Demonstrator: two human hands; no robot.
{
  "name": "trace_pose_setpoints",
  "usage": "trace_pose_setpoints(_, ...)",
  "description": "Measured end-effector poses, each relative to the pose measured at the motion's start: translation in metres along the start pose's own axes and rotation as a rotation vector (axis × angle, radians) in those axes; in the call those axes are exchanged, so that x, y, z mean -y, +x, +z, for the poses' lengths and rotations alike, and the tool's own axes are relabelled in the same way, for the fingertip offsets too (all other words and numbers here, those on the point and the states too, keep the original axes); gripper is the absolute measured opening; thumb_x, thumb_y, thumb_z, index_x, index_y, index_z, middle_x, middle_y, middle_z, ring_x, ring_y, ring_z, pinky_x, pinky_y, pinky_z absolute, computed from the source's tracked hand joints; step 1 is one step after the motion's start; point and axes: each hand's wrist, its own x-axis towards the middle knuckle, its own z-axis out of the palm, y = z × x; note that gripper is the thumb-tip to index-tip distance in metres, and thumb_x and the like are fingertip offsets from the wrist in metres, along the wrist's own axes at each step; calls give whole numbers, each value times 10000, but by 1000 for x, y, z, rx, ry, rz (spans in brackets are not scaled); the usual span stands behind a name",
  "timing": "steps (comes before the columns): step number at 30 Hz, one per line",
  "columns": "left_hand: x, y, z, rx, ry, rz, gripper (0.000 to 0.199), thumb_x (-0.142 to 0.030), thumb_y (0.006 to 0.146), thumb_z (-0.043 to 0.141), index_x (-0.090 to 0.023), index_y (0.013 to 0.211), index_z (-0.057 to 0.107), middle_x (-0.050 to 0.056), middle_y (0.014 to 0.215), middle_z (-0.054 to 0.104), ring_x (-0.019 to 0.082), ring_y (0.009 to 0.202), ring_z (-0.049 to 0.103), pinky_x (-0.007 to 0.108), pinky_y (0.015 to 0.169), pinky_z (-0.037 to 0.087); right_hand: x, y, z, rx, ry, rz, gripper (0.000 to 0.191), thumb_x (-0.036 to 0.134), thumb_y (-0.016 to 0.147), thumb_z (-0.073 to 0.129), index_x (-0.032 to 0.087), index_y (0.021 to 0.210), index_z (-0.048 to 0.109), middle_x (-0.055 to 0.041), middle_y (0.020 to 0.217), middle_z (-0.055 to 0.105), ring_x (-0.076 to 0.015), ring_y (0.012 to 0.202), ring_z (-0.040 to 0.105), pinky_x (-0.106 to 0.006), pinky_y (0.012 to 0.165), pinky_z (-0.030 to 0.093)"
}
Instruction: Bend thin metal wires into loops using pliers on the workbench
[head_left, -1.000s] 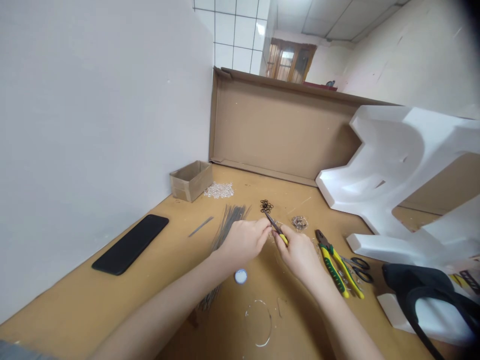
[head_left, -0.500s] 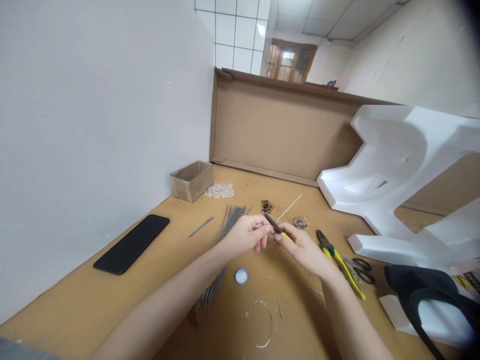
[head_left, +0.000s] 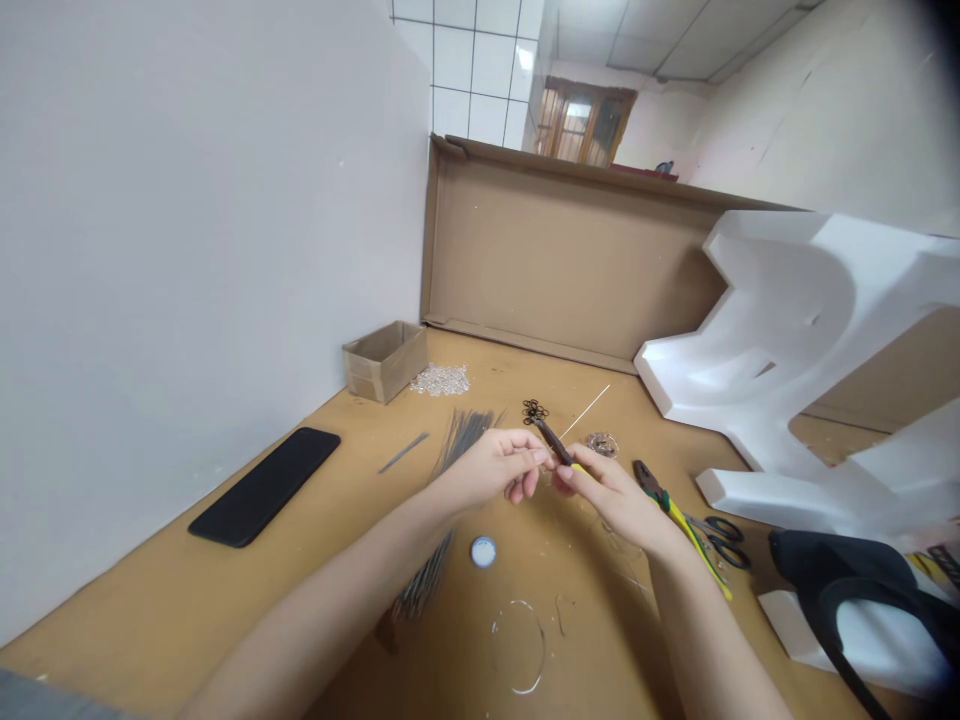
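Observation:
My right hand (head_left: pixel 604 492) is closed around slim pliers with yellow handles and dark jaws (head_left: pixel 553 440), which point up and to the left. My left hand (head_left: pixel 499 465) pinches with thumb and forefinger right beside the pliers. A thin, pale, straight wire (head_left: pixel 586 410) runs from behind the pliers at the left fingertips toward the upper right. Its near end is hidden by the fingers and jaws. Beneath my left wrist lies a bundle of grey wires (head_left: pixel 461 440). Small black rings (head_left: pixel 535 411) form a pile just beyond the pliers' tip.
Larger pliers (head_left: pixel 686 530) and scissors (head_left: pixel 724 540) lie at right, near a wire coil (head_left: pixel 602 445). White foam (head_left: pixel 780 300) stands behind. A cardboard box (head_left: pixel 385 362), clear beads (head_left: pixel 440 379) and a black phone (head_left: pixel 266 487) are left. A round lid (head_left: pixel 483 551) and curved wire (head_left: pixel 538 650) lie nearer.
The pliers in my right hand have shifted slightly right and down, their tip a little away from the left fingers. The straight wire has moved slightly right. My left hand stays nearly still.

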Motion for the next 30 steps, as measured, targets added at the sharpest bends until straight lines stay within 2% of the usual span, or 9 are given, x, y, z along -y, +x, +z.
trace_pose_setpoints(6,0,2,1,82,-287,-90,189,-287,786,503,-112,771,570,-44,463,474,30,360,350,163,382,244,0,0,0,4,28,-24,221,329,862,384,173,887,539,-10,782,536,-138,751,501,-275,726,411)
trace_pose_setpoints(11,3,3,1,102,-470,-173,150,-246,776,529,-100,743,543,-54,439,442,17,339,319,167,369,197,1,0,1,-3,42,-46,240,322,854,404,177,968,557,-37,879,578,-161,834,518,-293,774,412)
trace_pose_setpoints(17,4,3,2,148,-532,-165,121,-211,787,512,-98,749,535,-52,432,439,13,334,319,157,363,191,2,0,2,28,106,-40,237,341,862,388,170,917,543,-16,765,533,-134,719,506,-259,691,420)
trace_pose_setpoints(21,2,2,3,157,-528,-169,125,-219,790,505,-103,754,535,-55,424,422,15,331,304,158,362,189,3,0,1,61,157,-32,243,357,858,384,167,912,524,-17,762,515,-133,702,507,-263,684,424)
trace_pose_setpoints(27,2,1,4,147,-544,-164,125,-215,793,505,-101,756,539,-55,429,418,14,336,301,154,363,186,3,0,2,46,133,-42,224,349,855,383,168,864,515,-12,733,511,-132,689,496,-253,667,411)
trace_pose_setpoints(30,3,1,4,138,-569,-156,121,-199,797,498,-94,756,542,-53,432,422,12,337,310,152,360,188,3,0,3,-2,74,-59,199,319,849,395,171,846,527,-1,711,506,-123,670,478,-235,648,392)
